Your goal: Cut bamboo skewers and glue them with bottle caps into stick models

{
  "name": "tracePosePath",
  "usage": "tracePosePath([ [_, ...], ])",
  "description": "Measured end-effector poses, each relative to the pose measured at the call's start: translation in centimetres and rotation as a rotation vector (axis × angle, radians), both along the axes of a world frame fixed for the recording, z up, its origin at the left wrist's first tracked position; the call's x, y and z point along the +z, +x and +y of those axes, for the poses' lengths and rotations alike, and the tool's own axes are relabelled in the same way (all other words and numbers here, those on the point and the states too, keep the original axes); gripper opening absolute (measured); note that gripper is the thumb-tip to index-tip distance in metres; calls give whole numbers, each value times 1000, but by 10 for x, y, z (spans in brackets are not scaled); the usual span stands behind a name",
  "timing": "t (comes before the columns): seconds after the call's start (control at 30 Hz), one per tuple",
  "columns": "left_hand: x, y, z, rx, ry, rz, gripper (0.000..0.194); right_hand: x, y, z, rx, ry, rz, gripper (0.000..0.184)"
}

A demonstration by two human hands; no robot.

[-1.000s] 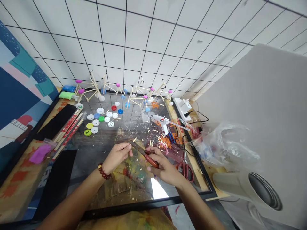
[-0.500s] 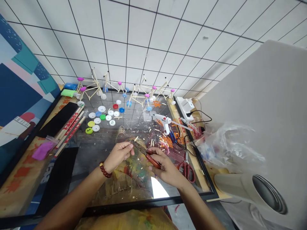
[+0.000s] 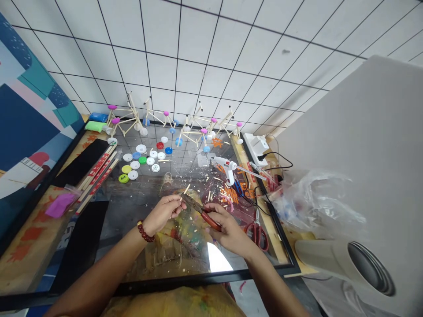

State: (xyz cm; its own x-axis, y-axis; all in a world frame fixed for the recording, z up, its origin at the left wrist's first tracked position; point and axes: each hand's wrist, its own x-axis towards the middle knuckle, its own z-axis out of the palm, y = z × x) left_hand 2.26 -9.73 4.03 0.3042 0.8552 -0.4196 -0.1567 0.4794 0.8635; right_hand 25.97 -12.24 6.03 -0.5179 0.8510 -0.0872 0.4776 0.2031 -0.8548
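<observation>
Your left hand [image 3: 164, 214] is pinching one stick [image 3: 187, 189], your right hand [image 3: 226, 228] gripping one pair of pliers [image 3: 197, 208]; more stick is protruding than before.

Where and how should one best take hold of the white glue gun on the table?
Probably by the handle, coming from the person's side: it points that way, while the nozzle points left and the glue stick juts out right. The right hand holds pliers, so it would need freeing first.
</observation>
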Motion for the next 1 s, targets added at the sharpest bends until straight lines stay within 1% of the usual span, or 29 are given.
tracePosePath([
  [0.1,-4,-2,1,1,-36,-38,24,0,1,0,0,-9,-5,13],
  [0.2,-6,-3,1,-27,-58,-12,30,0,1,0,20,-11,-6,15],
  [0.57,-12,-1,0,-19,-29,-31,41,-1,3,-2,38,-14,-16,19],
  [0.8,-5,-2,2,-11,-35,3,44,-4,2,-1,37,25,-16,21],
  [1.0,-5,-5,2,-58,-43,50,44,-5,2,2,71,57,-53,22],
])
